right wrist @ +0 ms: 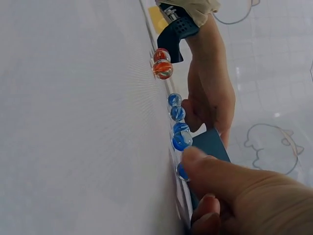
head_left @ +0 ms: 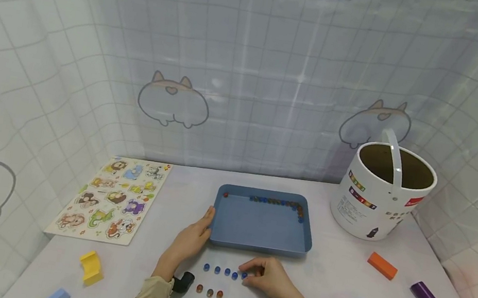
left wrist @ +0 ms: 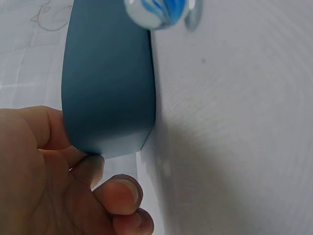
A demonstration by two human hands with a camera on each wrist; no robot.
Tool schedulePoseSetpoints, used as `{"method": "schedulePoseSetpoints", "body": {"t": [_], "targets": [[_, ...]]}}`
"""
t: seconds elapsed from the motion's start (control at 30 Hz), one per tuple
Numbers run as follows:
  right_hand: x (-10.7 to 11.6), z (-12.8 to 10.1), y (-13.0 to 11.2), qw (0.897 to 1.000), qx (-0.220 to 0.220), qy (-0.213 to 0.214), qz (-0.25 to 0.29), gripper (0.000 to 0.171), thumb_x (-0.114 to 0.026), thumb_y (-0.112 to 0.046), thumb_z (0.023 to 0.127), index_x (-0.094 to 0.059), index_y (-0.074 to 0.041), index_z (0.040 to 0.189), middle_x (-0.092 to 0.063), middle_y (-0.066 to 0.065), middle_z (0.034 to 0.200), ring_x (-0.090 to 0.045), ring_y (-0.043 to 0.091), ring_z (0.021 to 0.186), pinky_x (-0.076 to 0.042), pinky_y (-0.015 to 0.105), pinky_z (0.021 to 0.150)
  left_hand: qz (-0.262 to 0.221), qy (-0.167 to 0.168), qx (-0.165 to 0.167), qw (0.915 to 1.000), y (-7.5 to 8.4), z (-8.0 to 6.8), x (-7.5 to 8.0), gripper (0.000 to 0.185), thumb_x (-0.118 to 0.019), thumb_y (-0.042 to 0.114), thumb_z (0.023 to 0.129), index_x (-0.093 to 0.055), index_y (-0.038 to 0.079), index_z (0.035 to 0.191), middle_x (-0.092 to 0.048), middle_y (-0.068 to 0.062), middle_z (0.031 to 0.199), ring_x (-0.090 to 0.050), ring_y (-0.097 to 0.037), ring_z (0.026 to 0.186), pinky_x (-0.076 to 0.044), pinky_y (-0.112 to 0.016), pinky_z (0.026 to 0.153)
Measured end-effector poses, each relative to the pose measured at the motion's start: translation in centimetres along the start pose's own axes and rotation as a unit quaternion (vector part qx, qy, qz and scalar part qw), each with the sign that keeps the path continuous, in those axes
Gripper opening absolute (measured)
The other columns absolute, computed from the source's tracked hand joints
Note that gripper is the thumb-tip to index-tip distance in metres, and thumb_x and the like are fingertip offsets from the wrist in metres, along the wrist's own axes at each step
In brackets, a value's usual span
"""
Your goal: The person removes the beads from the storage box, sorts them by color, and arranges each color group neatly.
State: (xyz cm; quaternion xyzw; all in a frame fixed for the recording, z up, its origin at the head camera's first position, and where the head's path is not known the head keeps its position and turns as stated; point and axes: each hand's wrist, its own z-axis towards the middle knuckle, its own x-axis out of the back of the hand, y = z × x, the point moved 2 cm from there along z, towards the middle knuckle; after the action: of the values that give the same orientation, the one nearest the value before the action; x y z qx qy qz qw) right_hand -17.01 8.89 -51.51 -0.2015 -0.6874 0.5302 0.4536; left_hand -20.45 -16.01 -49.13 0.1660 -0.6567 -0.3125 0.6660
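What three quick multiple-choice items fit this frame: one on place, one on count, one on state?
1. Where is the tray?
A. right of the bucket
B. between puzzle and bucket
C. on the puzzle

2. How many orange marbles lie in the near row?
A. three
B. one
C. six

3. What is the left hand doing?
A. lifting the bucket
B. resting flat on the puzzle
C. holding the tray's edge

Key: 1 B, tray sits mid-table between them; 2 A, three show below the blue marbles; 3 C, its fingers meet the tray's left edge while the right hand pinches a blue marble.

soft, even, bright light; glare on the backdrop at upper centre; wide-angle bending at edges; wrist close-ups blurred.
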Motion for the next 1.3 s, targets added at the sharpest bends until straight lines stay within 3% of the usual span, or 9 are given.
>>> {"method": "schedulePoseSetpoints", "body": {"t": [0.23,0.37,0.53,0.67,0.8,0.9,0.97,1.2,1.3], "targets": [[1.4,0.3,-1.8,1.0,-0.002,-0.002,0.03,0.026,-0.075,-0.016,0.083,-0.074,-0.011,0.108,-0.071,0.01,0.096,-0.045,0.003,0.058,-0.038,0.017,0.05,0.006,0.0,0.001,1.0,0.0,0.1,0.1,0.055,-0.041,0.015,0.1,-0.026,0.003,0.152,-0.023,-0.009,0.16,-0.03,-0.027,0.146,-0.029,-0.046,0.118],[3.1,1.2,-4.1,1.0,0.021,0.009,0.015,0.027,-0.074,-0.018,0.084,-0.073,-0.009,0.11,-0.069,0.017,0.095,-0.047,0.004,0.059,-0.038,0.018,0.05,0.007,0.001,0.006,1.0,0.0,0.0,0.2,0.055,-0.041,0.015,0.1,-0.026,0.004,0.152,-0.023,-0.009,0.16,-0.031,-0.028,0.145,-0.03,-0.047,0.117],[5.1,3.6,-6.1,0.998,0.041,0.029,-0.023,0.024,-0.074,-0.024,0.085,-0.074,-0.018,0.108,-0.069,0.008,0.092,-0.052,0.011,0.064,-0.039,0.02,0.05,0.007,0.0,0.006,1.0,-0.2,0.0,0.2,0.055,-0.041,0.015,0.1,-0.026,0.004,0.152,-0.024,-0.01,0.16,-0.032,-0.029,0.145,-0.031,-0.048,0.116],[6.3,6.1,-6.5,0.998,0.04,0.024,-0.036,0.024,-0.073,-0.025,0.085,-0.074,-0.018,0.109,-0.071,0.008,0.101,-0.057,0.026,0.071,-0.041,0.023,0.051,0.001,-0.002,0.003,1.0,-0.2,0.1,0.0,0.056,-0.042,0.014,0.1,-0.026,0.003,0.152,-0.024,-0.012,0.16,-0.032,-0.029,0.144,-0.031,-0.049,0.116],[7.1,8.5,-6.9,0.998,0.033,0.0,-0.054,0.025,-0.072,-0.023,0.087,-0.073,-0.016,0.11,-0.071,0.01,0.111,-0.063,0.036,0.081,-0.053,0.034,0.063,0.001,-0.003,-0.001,1.0,-0.2,0.0,-0.1,0.055,-0.043,0.013,0.1,-0.027,0.003,0.152,-0.025,-0.012,0.159,-0.033,-0.029,0.144,-0.032,-0.049,0.116],[6.8,10.3,-7.2,0.996,0.033,-0.02,-0.076,0.024,-0.072,-0.022,0.087,-0.073,-0.014,0.11,-0.072,0.007,0.112,-0.067,0.027,0.09,-0.058,0.039,0.076,0.006,-0.005,-0.002,1.0,-0.2,-0.1,-0.1,0.055,-0.042,0.013,0.1,-0.027,0.003,0.152,-0.025,-0.012,0.159,-0.033,-0.03,0.144,-0.032,-0.049,0.116],[6.0,11.3,-7.2,0.995,0.029,-0.034,-0.094,0.025,-0.073,-0.021,0.086,-0.074,-0.011,0.109,-0.073,0.004,0.109,-0.068,0.02,0.093,-0.058,0.036,0.082,0.005,-0.008,-0.001,1.0,-0.2,-0.1,-0.1,0.055,-0.042,0.014,0.1,-0.026,0.003,0.152,-0.024,-0.012,0.16,-0.033,-0.03,0.144,-0.032,-0.049,0.116],[2.2,14.2,-7.0,0.985,-0.012,-0.071,-0.156,0.018,-0.079,-0.017,0.079,-0.077,-0.007,0.095,-0.076,0.003,0.091,-0.068,0.011,0.078,-0.057,0.025,0.072,-0.001,-0.009,-0.005,0.9999,-0.1,-0.1,0.1,0.055,-0.041,0.015,0.101,-0.025,0.003,0.152,-0.024,-0.013,0.16,-0.035,-0.031,0.143,-0.034,-0.051,0.114],[0.7,14.9,-6.9,0.975,-0.015,-0.068,-0.213,0.012,-0.082,-0.017,0.076,-0.078,-0.01,0.084,-0.075,0.001,0.081,-0.064,0.007,0.067,-0.054,0.021,0.064,0.0,-0.009,-0.006,0.9999,-0.1,0.0,0.1,0.055,-0.041,0.015,0.101,-0.025,0.003,0.153,-0.024,-0.013,0.16,-0.035,-0.031,0.143,-0.033,-0.051,0.114]]}}
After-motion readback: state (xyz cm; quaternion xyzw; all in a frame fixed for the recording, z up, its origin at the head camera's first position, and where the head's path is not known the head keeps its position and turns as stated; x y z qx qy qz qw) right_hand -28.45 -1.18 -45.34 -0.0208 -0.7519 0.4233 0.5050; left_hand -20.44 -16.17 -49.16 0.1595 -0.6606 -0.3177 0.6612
